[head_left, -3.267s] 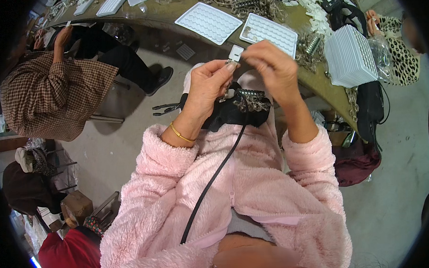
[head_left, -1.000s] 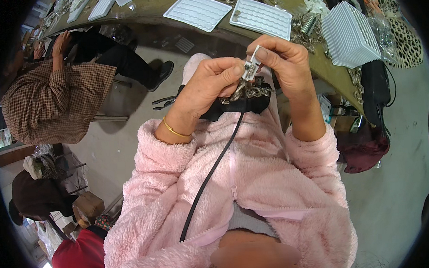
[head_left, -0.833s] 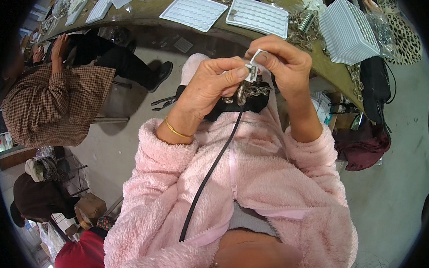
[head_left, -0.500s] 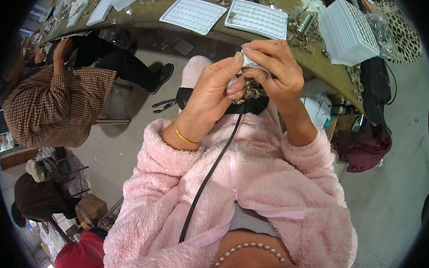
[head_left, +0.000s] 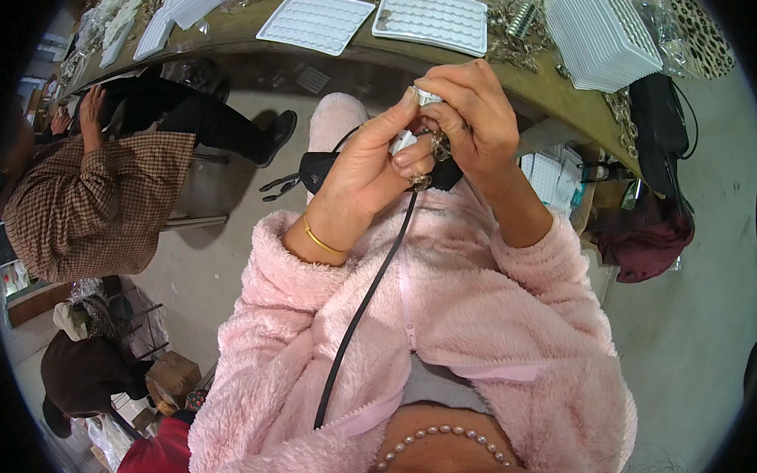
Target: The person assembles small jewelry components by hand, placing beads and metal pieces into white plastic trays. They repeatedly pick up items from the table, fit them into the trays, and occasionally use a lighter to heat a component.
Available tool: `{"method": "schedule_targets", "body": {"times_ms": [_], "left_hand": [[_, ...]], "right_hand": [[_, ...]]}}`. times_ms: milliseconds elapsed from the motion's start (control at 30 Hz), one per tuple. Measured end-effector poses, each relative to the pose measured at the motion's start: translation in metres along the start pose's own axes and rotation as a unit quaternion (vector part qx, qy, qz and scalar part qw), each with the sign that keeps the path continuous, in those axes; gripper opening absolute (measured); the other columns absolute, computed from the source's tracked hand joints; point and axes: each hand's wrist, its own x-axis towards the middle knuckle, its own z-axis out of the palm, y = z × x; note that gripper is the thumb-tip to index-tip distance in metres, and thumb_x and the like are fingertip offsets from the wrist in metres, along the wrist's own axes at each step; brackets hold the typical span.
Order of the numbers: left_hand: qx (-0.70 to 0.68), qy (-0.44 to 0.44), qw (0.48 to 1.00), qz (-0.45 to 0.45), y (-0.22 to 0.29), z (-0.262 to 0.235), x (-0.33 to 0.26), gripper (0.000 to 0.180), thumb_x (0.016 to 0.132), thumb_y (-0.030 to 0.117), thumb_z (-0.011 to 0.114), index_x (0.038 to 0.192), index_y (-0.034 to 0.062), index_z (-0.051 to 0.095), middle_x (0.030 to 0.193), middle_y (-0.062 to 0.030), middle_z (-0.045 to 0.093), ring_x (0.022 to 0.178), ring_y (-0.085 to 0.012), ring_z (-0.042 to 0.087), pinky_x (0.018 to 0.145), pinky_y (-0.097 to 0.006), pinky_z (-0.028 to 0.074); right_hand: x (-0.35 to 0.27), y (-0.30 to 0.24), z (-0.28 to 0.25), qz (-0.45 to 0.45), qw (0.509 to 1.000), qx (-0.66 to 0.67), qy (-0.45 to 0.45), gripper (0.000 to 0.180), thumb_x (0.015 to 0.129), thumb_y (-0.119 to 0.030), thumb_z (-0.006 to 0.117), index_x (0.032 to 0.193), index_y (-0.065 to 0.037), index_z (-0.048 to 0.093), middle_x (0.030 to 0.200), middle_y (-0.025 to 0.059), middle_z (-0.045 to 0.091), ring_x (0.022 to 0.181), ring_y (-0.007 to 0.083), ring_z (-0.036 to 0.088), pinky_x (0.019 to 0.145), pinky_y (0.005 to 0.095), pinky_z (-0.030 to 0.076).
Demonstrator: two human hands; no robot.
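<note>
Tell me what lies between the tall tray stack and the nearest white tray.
Mostly tangled metal chain and a spring-like coil, in the head view.

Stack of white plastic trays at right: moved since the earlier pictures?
No. Against the right end of the olive-green table, the tray stack keeps its place; both just sit higher in the view.

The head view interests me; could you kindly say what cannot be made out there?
All in the head view:
White piece: full shape, covered by the left hand and right hand.
Metal chain: its full run, partly hidden by both hands.
Tray stack: far end, cut off by the upper edge.
</note>
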Motion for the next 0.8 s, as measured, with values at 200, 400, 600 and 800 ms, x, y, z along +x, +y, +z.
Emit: {"method": "schedule_targets", "body": {"times_ms": [200, 400, 600, 800], "left_hand": [[-0.014, -0.027, 0.999, 0.032, 0.001, -0.003, -0.001, 0.018, 0.1, 0.025, 0.059, 0.103, 0.0068, 0.06, 0.094, -0.005, 0.059, 0.06, -0.0107, 0.043, 0.054, -0.025, 0.033], [0.065, 0.008, 0.995, 0.077, 0.001, 0.007, -0.007, 0.017, 0.099, 0.022, 0.061, 0.105, 0.0063, 0.06, 0.093, -0.0029, 0.059, 0.061, -0.0084, 0.043, 0.054, -0.022, 0.035], [0.087, 0.025, 0.992, 0.089, 0.0, 0.016, 0.002, 0.02, 0.099, 0.024, 0.062, 0.102, 0.0044, 0.062, 0.09, -0.0014, 0.059, 0.06, -0.0059, 0.043, 0.052, -0.021, 0.035], [0.12, 0.017, 0.989, 0.085, 0.0, 0.021, 0.003, 0.019, 0.099, 0.023, 0.061, 0.101, 0.0035, 0.062, 0.087, -0.0026, 0.061, 0.054, -0.0046, 0.04, 0.05, -0.021, 0.034]], "right_hand": [[-0.003, -0.006, -0.001, 0.033, 0.999, 0.041, -0.005, 0.025, 0.079, -0.004, 0.072, 0.103, 0.0, 0.07, 0.097, 0.0118, 0.068, 0.079, 0.0261, 0.059, 0.07, 0.0327, 0.048], [0.001, -0.003, -0.002, 0.0, 1.0, 0.019, -0.018, 0.025, 0.076, -0.002, 0.072, 0.101, 0.001, 0.07, 0.097, 0.0127, 0.069, 0.076, 0.0266, 0.061, 0.067, 0.0331, 0.049], [0.007, 0.001, -0.01, -0.063, 0.997, -0.031, -0.015, 0.023, 0.075, 0.002, 0.07, 0.098, 0.002, 0.067, 0.093, 0.0132, 0.069, 0.07, 0.0281, 0.061, 0.061, 0.034, 0.05], [0.007, 0.001, -0.011, -0.079, 0.995, -0.066, 0.004, 0.023, 0.075, 0.002, 0.069, 0.097, 0.001, 0.065, 0.091, 0.0115, 0.068, 0.068, 0.0267, 0.06, 0.059, 0.0346, 0.05]]}}
